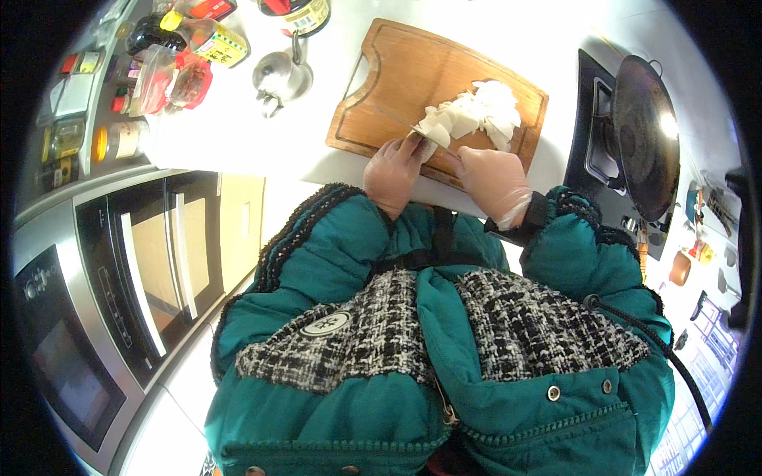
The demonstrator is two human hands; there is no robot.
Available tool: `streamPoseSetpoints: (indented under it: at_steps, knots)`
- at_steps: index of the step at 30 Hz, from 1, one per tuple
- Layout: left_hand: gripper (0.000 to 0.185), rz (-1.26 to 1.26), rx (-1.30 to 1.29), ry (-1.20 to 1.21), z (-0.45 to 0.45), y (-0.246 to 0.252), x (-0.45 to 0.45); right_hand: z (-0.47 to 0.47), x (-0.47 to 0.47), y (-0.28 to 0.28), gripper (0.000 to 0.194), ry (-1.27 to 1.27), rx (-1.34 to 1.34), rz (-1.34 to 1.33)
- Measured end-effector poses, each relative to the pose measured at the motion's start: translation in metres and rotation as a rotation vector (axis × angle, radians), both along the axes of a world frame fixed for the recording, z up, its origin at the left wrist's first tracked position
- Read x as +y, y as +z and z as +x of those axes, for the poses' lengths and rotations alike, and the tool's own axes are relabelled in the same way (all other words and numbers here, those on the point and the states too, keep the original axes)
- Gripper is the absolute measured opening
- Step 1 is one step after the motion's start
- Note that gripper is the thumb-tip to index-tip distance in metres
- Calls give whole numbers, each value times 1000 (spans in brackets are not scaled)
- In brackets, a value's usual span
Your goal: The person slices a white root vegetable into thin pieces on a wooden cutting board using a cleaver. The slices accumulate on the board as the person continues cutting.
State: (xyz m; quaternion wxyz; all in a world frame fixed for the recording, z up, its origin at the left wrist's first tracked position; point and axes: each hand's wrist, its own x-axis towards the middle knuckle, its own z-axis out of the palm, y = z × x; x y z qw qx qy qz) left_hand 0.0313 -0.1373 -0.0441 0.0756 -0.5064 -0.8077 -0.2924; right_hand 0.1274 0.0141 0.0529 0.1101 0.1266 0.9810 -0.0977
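A wooden cutting board (411, 65) lies on the white counter before me. My right hand (494, 181), in a clear plastic glove, grips a kitchen knife (433, 138) by its handle; the blade points up and to the left. Also gloved, my left hand (393, 172) holds a pale, peeled vegetable piece (426, 150) near the board's front edge. Its fingertips are close beside the blade, which rests against the white food. Thin white slices (476, 113) are heaped on the right part of the board, behind the knife. The exact kind of vegetable cannot be told.
To the right, a wok (646, 137) sits on the black gas stove (586, 131). A small steel pot (280, 77) stands left of the board. Sauce bottles (217, 44), bags (190, 80) and jars (124, 140) crowd the far left, above built-in ovens (161, 256).
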Motion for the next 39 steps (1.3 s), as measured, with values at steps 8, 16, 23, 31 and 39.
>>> streamPoseSetpoints:
  at_steps: [8, 16, 23, 31, 39]
  knots:
    - [25, -25, -25, -17, -1, 2, -2, -26, 3, -40, 28, 77, -17, 42]
    - [26, 11, -42, -26, -3, 6, 0, -33, 37, -26, 50, -190, -156, -31]
    - [28, 19, -66, -36, -4, 6, -2, -7, 60, -6, 40, -430, 202, -402]
    - [38, -4, -142, -67, -2, 8, -5, 8, 77, 2, 44, -773, 119, -738]
    - [45, -40, -158, -86, -2, 7, -7, 9, 65, -11, 43, -657, 60, -558]
